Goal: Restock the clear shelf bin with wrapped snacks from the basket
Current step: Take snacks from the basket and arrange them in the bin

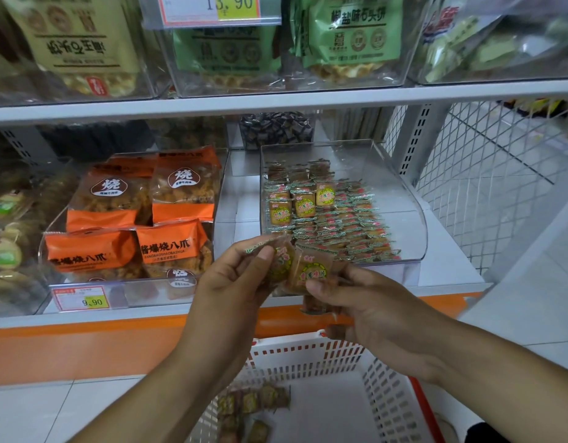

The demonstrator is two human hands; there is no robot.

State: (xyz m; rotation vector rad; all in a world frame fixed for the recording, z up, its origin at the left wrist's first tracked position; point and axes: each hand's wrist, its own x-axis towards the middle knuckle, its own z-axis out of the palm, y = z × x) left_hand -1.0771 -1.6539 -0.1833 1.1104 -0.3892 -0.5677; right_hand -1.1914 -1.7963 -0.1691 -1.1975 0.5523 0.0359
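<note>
Clear shelf bin (400, 199): rows of wrapped snacks laid in, back corner bare; judged well filled; white basket (308, 356) below: a few packets (253, 402) left; my left hand (234, 279) and right hand (365, 302): fingers pinching several snack packets (308, 271) before the bin, not yet placed.

White tile floor (531, 302), grey shelving (276, 102) w/ orange base (84, 350), wire-mesh side panel (487, 174)

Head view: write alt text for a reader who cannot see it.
Two hands, left hand and right hand, hold wrapped snacks between them in front of a clear shelf bin partly filled with rows of the same snacks. Below, a white basket holds a few more; orange packets fill the neighbouring bin.
</note>
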